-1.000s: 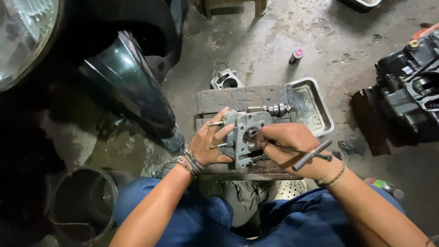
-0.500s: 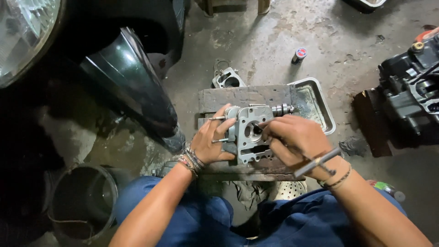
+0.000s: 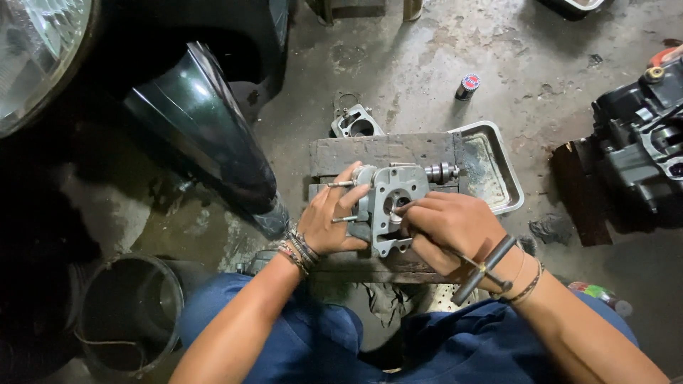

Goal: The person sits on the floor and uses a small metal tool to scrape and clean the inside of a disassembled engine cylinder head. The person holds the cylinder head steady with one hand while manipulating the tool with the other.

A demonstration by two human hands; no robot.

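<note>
Head cam: left hand (image 3: 329,222) is clamped around the side of the grey cylinder head (image 3: 390,206), right hand (image 3: 449,231) closed on a T-handle tool (image 3: 485,269) working at its face. I'd keep that head pinned flat on the wooden block (image 3: 384,153) under it so the tool stays square. Beyond the block sits a metal tray (image 3: 498,167).

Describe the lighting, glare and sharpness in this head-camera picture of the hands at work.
Head view: even light on the concrete floor; glare on the headlamp; deep shadow lower left around the bucket; left hand, right hand and metal engine part sharp.
</note>
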